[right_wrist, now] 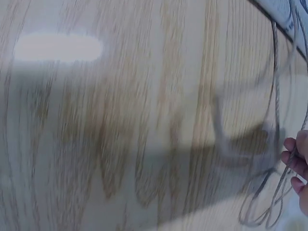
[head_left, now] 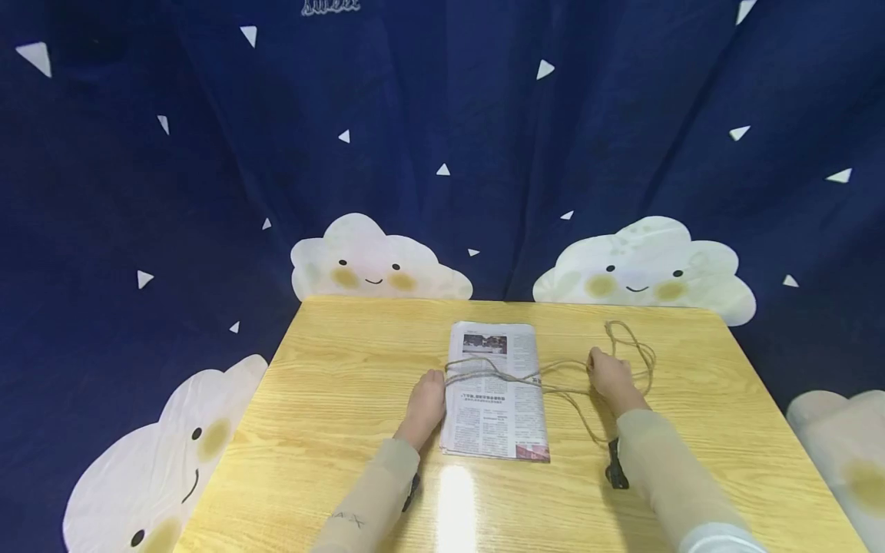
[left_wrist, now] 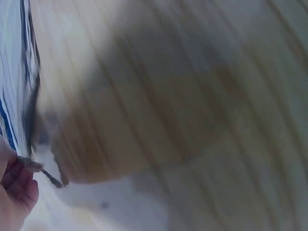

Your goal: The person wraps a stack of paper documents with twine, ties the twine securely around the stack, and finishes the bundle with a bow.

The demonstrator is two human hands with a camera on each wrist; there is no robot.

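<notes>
We note a wood-grained tabletop (head_left: pixel 359 338), a bright glare patch (head_left: pixel 456 511) showing on its near part. Behind its far edge we observe a dark blue curtain (head_left: pixel 477 100), printed with scattered white triangles (head_left: pixel 545 69) and, high above that edge, partly cropped pale lettering (head_left: pixel 332 8). We record two smiling clouds along the tabletop's far edge: a left-hand cloud (head_left: pixel 376 269) and a right-hand cloud (head_left: pixel 643 265). Beside its left edge we find a tilted cloud (head_left: pixel 162 461); beside its right edge, a cropped cloud (head_left: pixel 836 438) with a yellow patch.

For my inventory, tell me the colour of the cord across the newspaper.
The cord is light brown, seen best in the head view.
</notes>
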